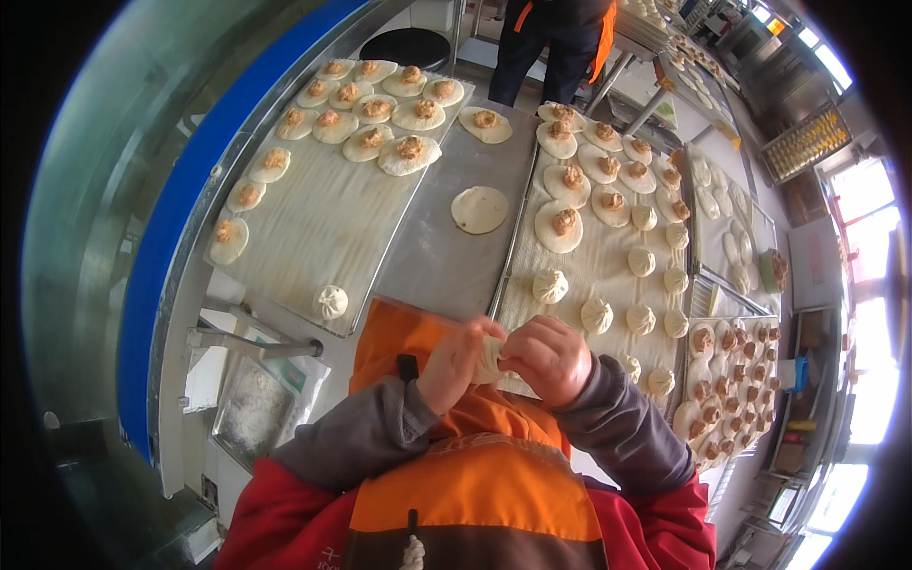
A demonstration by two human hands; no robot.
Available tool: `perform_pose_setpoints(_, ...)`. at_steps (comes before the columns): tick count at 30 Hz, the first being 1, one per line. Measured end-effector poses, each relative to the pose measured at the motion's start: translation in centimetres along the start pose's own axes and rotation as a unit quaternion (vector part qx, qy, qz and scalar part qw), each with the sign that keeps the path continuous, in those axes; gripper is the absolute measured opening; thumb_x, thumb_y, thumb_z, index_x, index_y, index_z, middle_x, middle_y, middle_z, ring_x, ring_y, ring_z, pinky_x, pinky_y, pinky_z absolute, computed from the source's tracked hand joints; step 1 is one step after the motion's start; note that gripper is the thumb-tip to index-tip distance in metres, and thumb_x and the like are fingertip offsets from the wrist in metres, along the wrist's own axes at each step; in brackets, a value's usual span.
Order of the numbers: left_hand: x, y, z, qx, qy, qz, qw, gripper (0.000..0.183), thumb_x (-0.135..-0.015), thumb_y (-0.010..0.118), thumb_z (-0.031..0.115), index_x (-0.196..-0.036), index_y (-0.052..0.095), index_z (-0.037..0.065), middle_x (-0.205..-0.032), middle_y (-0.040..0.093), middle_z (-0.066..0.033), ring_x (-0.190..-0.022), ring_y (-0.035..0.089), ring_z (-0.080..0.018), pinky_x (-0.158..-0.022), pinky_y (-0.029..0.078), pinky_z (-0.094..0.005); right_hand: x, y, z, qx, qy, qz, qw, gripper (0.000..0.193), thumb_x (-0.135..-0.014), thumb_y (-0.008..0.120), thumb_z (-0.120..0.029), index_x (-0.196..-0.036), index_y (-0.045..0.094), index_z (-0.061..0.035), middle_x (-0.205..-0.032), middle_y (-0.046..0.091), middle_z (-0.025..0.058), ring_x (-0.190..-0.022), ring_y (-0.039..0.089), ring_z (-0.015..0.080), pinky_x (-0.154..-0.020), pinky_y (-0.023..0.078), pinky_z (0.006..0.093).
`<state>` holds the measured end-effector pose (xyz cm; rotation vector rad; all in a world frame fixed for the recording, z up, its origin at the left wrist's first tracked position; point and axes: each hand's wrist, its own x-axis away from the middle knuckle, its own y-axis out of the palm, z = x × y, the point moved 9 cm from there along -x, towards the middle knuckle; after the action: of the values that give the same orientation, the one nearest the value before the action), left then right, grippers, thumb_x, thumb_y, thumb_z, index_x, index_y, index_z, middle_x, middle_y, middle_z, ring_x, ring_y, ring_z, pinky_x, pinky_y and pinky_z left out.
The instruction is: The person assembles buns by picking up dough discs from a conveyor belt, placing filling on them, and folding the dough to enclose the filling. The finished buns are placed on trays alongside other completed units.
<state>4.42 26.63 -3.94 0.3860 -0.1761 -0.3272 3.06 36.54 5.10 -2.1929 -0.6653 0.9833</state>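
Bun [487,363] points its visible length forward, held between left grip [450,369] and right grip [548,361].

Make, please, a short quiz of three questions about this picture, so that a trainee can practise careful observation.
1. What is between the person's left hand and right hand?
2. True or false: only one closed, pleated white dough bun sits on the long beige rectangular tray at the left.
3. On the grey metal table, what tops the flat, round, pale dough disc nearer the hands? A: a mound of filling; B: no filling mound; C: a closed bun.

Key: 1. Pale soft dough, partly hidden. 2. True. 3. B.
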Motion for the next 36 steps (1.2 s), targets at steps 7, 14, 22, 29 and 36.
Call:
perform_pose_setpoints(7, 0.9, -0.7, 2.1, -0.234, 0.136, 0.035, 0.962, 0.04, -0.105, 0.04, 0.039, -0.125, 0.048, 0.005, -0.097, 0.06, -0.0052, -0.08, 0.057, -0.0105, -0.07, 0.046, -0.0225, 0.4, 1.0, 0.4, -0.029, 0.062, 0.001, 0.998, 0.013, -0.076, 0.07, 0.001, -0.085, 0.061, -0.0024, -0.082, 0.064, 0.0093, -0.073, 0.063, 0.0279, -0.063, 0.052, 0.0363)
perform_pose_setpoints(14, 0.7, -0.5, -0.9, 0.037, -0.03, 0.009, 0.999, 0.045, -0.105, 0.035, 0.045, -0.112, 0.053, 0.005, -0.088, 0.058, -0.0027, -0.064, 0.053, -0.0086, -0.057, 0.043, -0.0209, 0.0, 0.9, -0.5, 0.009, 0.003, -0.015, 1.0, 0.035, -0.06, 0.076, -0.012, -0.09, 0.06, -0.0031, -0.084, 0.06, 0.0107, -0.074, 0.061, 0.0297, -0.065, 0.051, 0.0381)
perform_pose_setpoints(22, -0.4, 0.5, -1.4, -0.065, -0.024, -0.093, 0.993, 0.065, -0.096, 0.026, 0.068, -0.099, 0.053, 0.01, -0.067, 0.051, -0.0006, -0.048, 0.045, -0.0095, -0.043, 0.033, -0.0214, 0.4, 1.7, -0.7, -0.031, -0.002, -0.027, 0.999, 0.037, -0.058, 0.075, -0.007, -0.092, 0.061, -0.0066, -0.084, 0.059, 0.0107, -0.074, 0.061, 0.0304, -0.064, 0.052, 0.0382)
perform_pose_setpoints(29, 0.0, 1.4, -3.8, 0.05, -0.165, -0.143, 0.975, 0.063, -0.095, 0.028, 0.07, -0.096, 0.052, 0.012, -0.065, 0.051, -0.0004, -0.047, 0.046, -0.0105, -0.041, 0.033, -0.0231, 0.3, 1.8, -0.8, -0.073, -0.016, -0.083, 0.994, 0.029, -0.068, 0.072, -0.006, -0.095, 0.064, -0.0074, -0.082, 0.058, 0.0087, -0.074, 0.061, 0.0293, -0.066, 0.052, 0.0379)
perform_pose_setpoints(36, -0.7, 0.3, -1.5, 0.042, -0.061, 0.075, 0.994, 0.054, -0.103, 0.026, 0.057, -0.102, 0.05, 0.008, -0.072, 0.055, -0.0033, -0.052, 0.05, -0.0107, -0.048, 0.041, -0.0235, 0.4, 0.9, 1.8, -0.122, 0.13, -0.04, 0.983, 0.026, -0.066, 0.072, -0.009, -0.091, 0.064, -0.0077, -0.085, 0.058, 0.008, -0.078, 0.061, 0.0284, -0.067, 0.052, 0.0374)
